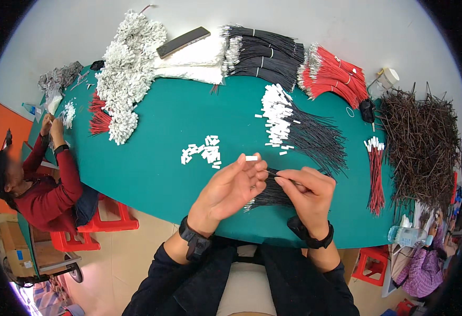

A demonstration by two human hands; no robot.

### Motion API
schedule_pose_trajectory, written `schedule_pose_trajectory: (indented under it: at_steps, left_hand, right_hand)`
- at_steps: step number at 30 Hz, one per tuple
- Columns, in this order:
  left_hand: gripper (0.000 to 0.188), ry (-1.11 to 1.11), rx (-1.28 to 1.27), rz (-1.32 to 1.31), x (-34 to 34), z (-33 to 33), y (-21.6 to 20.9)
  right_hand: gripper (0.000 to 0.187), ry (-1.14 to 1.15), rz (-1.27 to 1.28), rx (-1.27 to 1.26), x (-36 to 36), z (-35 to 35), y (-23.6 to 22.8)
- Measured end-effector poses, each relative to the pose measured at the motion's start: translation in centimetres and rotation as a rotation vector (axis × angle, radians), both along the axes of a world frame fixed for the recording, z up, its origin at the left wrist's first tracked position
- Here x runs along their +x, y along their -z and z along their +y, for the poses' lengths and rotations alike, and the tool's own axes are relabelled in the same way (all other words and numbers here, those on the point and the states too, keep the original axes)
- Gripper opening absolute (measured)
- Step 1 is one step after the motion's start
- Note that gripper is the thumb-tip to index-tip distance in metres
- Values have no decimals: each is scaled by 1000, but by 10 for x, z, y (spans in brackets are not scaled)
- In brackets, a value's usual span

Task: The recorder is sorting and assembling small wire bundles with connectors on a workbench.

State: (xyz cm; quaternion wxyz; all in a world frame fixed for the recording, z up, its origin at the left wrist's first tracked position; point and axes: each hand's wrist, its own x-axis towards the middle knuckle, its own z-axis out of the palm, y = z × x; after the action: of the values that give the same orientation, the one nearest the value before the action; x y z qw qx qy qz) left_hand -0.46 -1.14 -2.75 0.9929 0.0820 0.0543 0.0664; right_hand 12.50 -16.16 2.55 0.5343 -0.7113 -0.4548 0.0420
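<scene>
My left hand [230, 190] pinches a small white connector housing [251, 158] between thumb and forefinger, palm turned up. Close beside it, my right hand [311, 192] grips a thin black wire [272, 173] between thumb and fingers. The wire's tip points toward my left fingers, and the housing is apart from it. Beneath both hands lies a bunch of black wires [273, 196], partly hidden. Loose white housings [210, 152] are scattered left of my hands. Beyond them, a heap of black wires [320, 134] has white housings [277, 113] on its ends.
On the green table [152, 142] lie red wires with white ends [376, 174], bundled black wires [265, 52], bundled red wires [336, 76], a white connector pile [128, 68] and a dark brown wire heap [420, 147]. At left, another person [44, 189] works, seated by red stools [109, 218].
</scene>
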Motion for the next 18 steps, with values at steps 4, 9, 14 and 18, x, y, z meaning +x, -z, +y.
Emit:
schedule_pose_trajectory:
  at_steps: [4,9,14,18]
  left_hand:
    - [35,14,10,-2,-1,-5,1]
    - [35,19,27,-10,-3,-6,-1]
    - [35,17,66,-10,-3,-8,-3]
    - [33,-9,70,104,-2,-12,-15]
  right_hand:
    - [16,14,-82,52,2,1,2]
    - [14,32,-45,61,-3,2,-3]
    - [14,44,-20,43,-5,2,-5]
    - [13,51,-56,60,-3,2,-3]
